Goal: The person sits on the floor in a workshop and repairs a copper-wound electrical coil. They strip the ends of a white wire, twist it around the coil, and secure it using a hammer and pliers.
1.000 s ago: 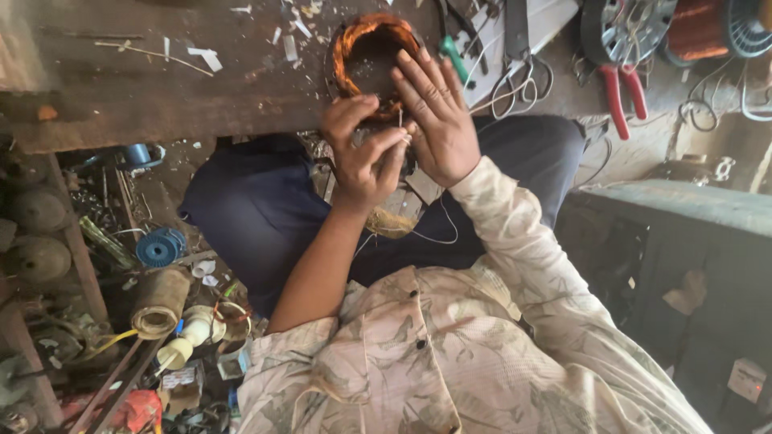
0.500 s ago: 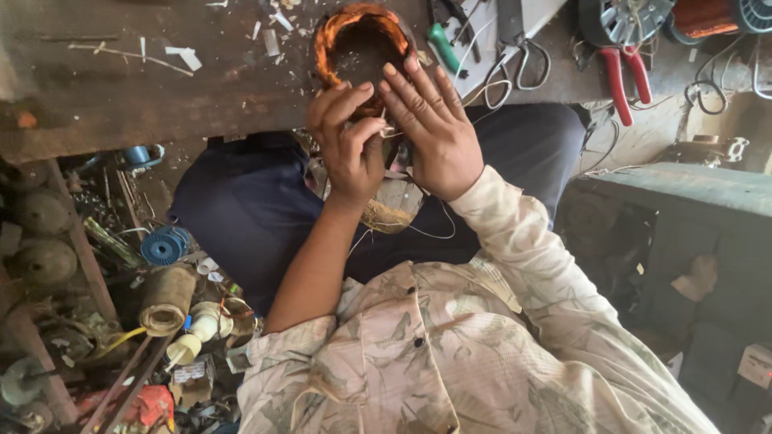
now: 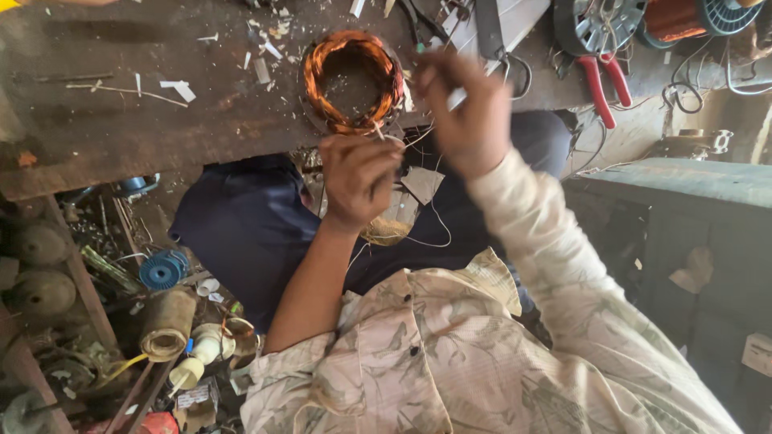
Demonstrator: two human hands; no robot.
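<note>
While the copper stator winding is sitting at the near edge of the worktop, the left hand is curling shut just below it, its fingers pinching what looks like a thin lacing thread coming off the coil. The right hand is hovering beside the winding with its fingers drawn together, seemingly nipping the other end of the same thread, though the blur is making that hard to confirm. The two hands are staying apart, one on each side of the strand. To do this well, I judge the thread is needing steady tension between both hands, kept low against the coil so the loop is seating snugly without scraping the wire enamel. Farther out, red-handled pliers are lying on the worktop, a motor housing is resting behind them, and a blue spool is sitting among clutter below.
</note>
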